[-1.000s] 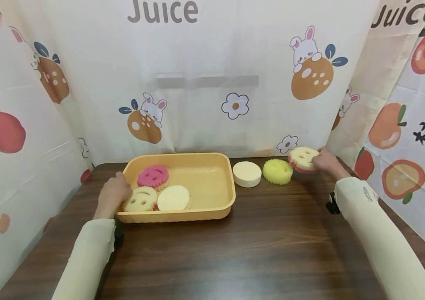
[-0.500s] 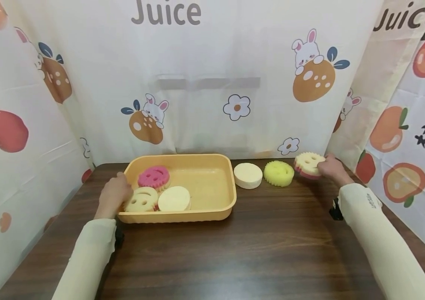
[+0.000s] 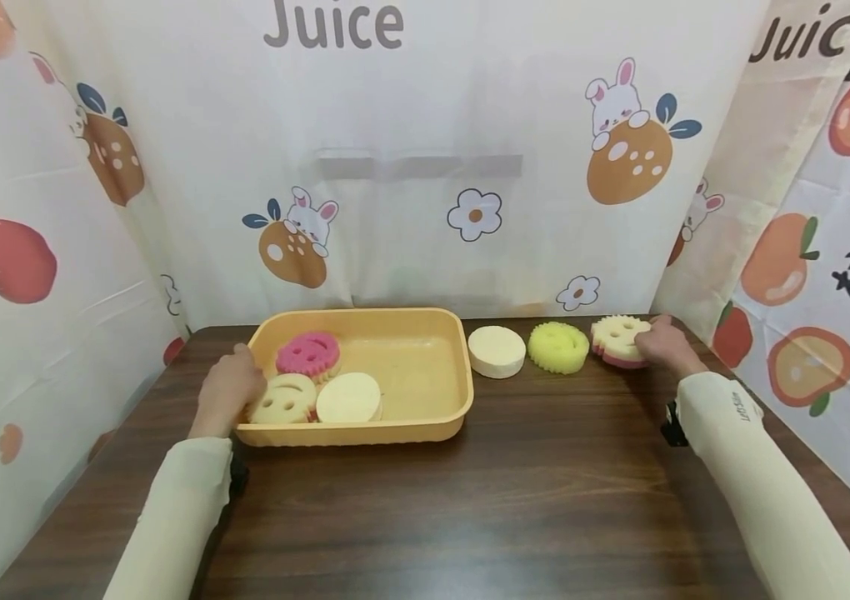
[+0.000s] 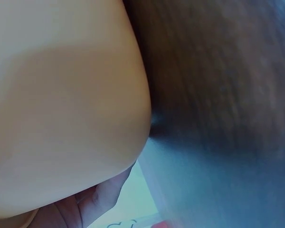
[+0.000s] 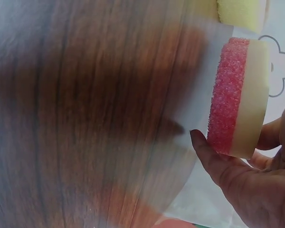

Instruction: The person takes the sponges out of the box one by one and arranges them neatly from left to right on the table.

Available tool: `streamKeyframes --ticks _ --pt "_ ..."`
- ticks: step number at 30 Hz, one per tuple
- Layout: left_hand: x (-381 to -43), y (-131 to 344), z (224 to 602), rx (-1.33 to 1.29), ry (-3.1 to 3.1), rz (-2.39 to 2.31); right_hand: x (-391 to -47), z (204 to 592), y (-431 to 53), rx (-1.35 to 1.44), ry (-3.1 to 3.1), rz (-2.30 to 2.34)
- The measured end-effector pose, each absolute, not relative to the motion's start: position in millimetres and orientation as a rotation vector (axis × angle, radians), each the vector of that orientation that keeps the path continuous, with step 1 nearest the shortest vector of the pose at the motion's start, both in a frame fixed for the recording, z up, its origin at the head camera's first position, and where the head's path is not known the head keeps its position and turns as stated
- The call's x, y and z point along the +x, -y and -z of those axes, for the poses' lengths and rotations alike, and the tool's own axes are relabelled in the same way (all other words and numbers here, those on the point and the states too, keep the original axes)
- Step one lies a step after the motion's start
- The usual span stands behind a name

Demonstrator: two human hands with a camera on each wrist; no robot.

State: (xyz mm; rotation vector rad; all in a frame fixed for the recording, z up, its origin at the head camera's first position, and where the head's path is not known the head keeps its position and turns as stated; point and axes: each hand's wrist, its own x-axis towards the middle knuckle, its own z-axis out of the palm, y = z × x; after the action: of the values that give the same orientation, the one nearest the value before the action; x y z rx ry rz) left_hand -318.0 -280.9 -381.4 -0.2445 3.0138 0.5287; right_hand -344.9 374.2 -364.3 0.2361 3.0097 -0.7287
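At the tray's left end, my left hand grips the rim of the yellow plastic tray. Much of the left wrist view is filled by the tray's outer wall, with fingers curled over it. My right hand pinches the edge of a two-layer smiley-face sponge, cream above and pink below. In the right wrist view, the sponge's pink layer faces the table; whether it touches is unclear. Inside the tray lie a pink smiley sponge, a cream smiley sponge and a plain round cream sponge.
Right of the tray, a plain round cream sponge and a yellow smiley sponge form a row along the back of the dark wooden table. Printed cloth walls enclose the back and both sides.
My right hand has moved the two-layer sponge slightly right and down to the table's back, beside the yellow sponge. The left hand stays on the tray rim.
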Motion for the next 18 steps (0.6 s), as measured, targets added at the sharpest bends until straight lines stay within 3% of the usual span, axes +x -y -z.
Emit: streamKeyframes --ticks 18 --pt "-317.9 280.8 381.3 -0.252 -3.013 -0.519 -350.6 370.7 -369.9 0.293 -3.018 0.680"
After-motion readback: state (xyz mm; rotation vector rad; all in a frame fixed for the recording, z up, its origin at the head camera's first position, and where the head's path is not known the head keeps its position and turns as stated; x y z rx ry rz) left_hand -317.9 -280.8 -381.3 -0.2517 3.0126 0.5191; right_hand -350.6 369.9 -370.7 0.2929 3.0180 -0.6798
